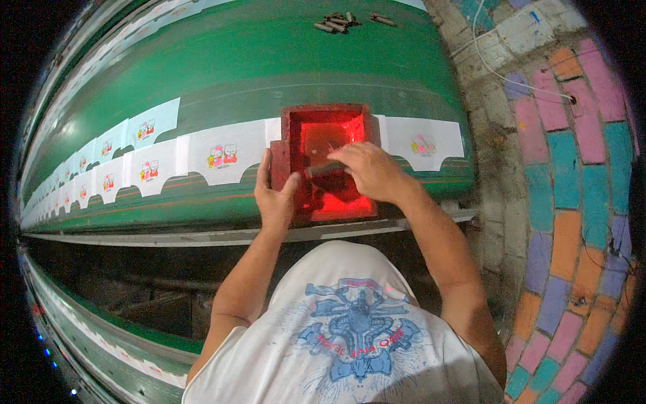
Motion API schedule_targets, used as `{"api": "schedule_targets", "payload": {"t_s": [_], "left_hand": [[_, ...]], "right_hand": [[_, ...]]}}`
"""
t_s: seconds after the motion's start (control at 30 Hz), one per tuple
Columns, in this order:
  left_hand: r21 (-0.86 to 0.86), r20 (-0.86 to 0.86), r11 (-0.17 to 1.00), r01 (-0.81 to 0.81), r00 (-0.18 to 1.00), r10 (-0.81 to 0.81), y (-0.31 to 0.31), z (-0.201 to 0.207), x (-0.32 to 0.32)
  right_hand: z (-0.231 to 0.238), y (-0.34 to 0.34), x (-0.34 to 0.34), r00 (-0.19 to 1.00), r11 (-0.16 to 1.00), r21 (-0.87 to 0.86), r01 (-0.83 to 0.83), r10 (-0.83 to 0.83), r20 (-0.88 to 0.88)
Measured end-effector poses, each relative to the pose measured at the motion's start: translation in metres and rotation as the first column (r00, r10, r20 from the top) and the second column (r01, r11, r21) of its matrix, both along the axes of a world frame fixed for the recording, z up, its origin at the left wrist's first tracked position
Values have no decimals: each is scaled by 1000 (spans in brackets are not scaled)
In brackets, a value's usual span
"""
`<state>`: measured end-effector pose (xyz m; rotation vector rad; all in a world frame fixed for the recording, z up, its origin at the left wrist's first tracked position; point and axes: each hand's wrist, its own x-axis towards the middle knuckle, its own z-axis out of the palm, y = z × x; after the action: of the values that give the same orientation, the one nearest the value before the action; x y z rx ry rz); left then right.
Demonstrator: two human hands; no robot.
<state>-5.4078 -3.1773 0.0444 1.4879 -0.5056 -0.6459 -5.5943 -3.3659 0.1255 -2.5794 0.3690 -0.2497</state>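
"Head view: how far along does the work look?"

"White pieces (224,170) left of the red frame (367,131) carry bright figures; the paler piece (444,140) on its right seems less finished. Whatever lies under the frame is hidden."

"And each grip?"

"Left hand (274,202): clamped on the frame's left side, near the surface's (235,74) near edge. Right hand (370,172): closed around a dark bar (323,169) inside."

"Surroundings?"

"Long green surface, dark cylinders (336,24) far right, painted bricks (564,161) beyond its right end."
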Motion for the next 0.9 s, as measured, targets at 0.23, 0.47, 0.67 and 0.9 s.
{"api": "schedule_targets", "payload": {"t_s": [0.23, 0.47, 0.67, 0.9], "left_hand": [[-57, -22, 997, -45, 999, 44, 2, -8, 2], [27, 61, 994, -109, 992, 107, 5, -2, -2], [12, 53, 995, -94, 994, 93, 5, -6, 1], [-61, 28, 995, -76, 997, 78, 2, 4, -4]], "right_hand": [[-21, -55, 32, 988, 990, -133, 43, -23, 153], [-34, -38, 22, 984, 958, -286, -26, 75, 162], [-37, 10, -7, 975, 930, -362, -61, 134, 179], [-30, 53, -34, 985, 937, -341, -76, 123, 118]]}}
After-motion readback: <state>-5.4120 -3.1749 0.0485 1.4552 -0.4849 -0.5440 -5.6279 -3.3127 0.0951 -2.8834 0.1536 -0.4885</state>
